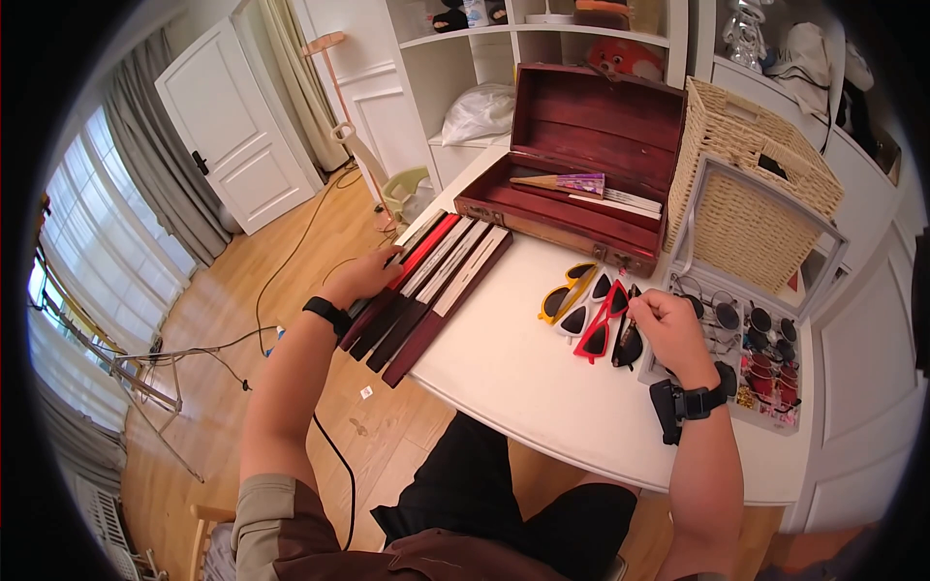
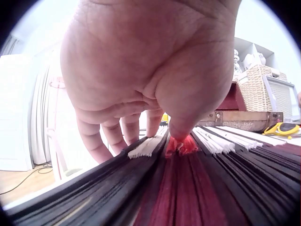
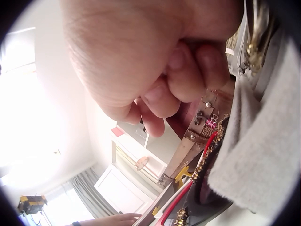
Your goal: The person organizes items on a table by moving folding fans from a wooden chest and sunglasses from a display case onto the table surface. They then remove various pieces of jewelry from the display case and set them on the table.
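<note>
My left hand [image 1: 364,275] rests on the left end of a row of folded fans. In the left wrist view, its thumb touches a red fan [image 2: 188,188], while the other fingers reach over the dark fans beside it. My right hand [image 1: 668,329], fingers curled, is over the upper end of black sunglasses [image 1: 628,347]. The right wrist view shows gold trim on these sunglasses [image 3: 200,167], apart from the fingertips, and nothing visible in the fingers. Left of them lie red sunglasses [image 1: 593,339], white sunglasses [image 1: 573,321] and yellow sunglasses [image 1: 554,303].
An open dark-red case [image 1: 562,237] holding fans stands at the table's back. On the right is a lidded display box [image 1: 725,356] with several pairs of glasses, with a wicker basket [image 1: 746,232] behind it. The table's front edge [image 1: 542,443] curves before my legs.
</note>
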A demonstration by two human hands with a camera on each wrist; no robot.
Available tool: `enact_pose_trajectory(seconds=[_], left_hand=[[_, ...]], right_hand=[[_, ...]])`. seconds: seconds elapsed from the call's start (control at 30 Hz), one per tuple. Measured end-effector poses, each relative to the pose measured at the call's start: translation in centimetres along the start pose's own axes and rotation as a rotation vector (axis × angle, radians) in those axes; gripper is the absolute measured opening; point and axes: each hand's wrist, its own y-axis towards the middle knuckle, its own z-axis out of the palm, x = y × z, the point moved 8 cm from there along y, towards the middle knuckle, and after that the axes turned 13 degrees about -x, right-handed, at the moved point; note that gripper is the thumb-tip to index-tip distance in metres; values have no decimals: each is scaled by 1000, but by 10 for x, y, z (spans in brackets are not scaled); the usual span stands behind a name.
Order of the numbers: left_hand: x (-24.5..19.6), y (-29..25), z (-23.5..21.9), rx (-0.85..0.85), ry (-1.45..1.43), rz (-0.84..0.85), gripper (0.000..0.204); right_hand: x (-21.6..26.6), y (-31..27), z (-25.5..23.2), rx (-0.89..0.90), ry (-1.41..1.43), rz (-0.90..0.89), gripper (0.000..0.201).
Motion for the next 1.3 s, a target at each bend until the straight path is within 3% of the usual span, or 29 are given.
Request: enact_pose_trajectory(seconds=[0.27,0.37,0.43,0.47,0.53,0.57,0.63,0.67,0.7,0.73,0.77,0.83,0.97,1.03,1.13,1.3], left_hand=[[-17,-8,-7,24,-2,-71,59],[-24,-7,-13,-95,-6,-26,62],[-48,-7,-35,-331,-26,120,51],[-65,-10,-40,-326,-34,130,51],[-123,-27,-67,-453,-201,335,31],[-162,-45,-83,-482,-293,460,12],[-226,-88,-101,-368,-391,687,4],[-264,-118,-113,-271,-436,880,3],[-295,-151,-122,-285,-460,1133,13],[-319,-180,-129,-137,-584,1254,17],[-336,-206,-135,-105,-537,1395,21],[-357,-237,-136,148,-623,1481,21],[-379,-261,-141,124,-861,1447,30],[-384,-263,-141,235,-936,1387,19],[-390,-265,-151,244,-968,1327,14],[-388,-271,-154,386,-990,1363,12]], right_hand=[[2,0,-1,4,-2,-9,29],[3,0,-2,1,-17,-22,29],[1,1,-1,-8,-16,-25,29],[2,1,-1,-8,-8,-33,28],[2,1,-2,-8,-27,-12,28],[2,1,-2,0,-21,-1,28],[4,0,-1,5,-10,9,28],[4,0,-1,2,-23,17,28],[5,0,-1,1,-15,10,28],[6,0,-2,-1,-9,4,28],[2,0,-1,-1,-11,10,27],[5,0,-2,2,-16,15,27],[9,0,-3,9,-3,18,26],[10,0,-4,2,-12,23,27],[8,0,-2,-11,-11,1,28],[7,-2,-1,19,7,18,30]])
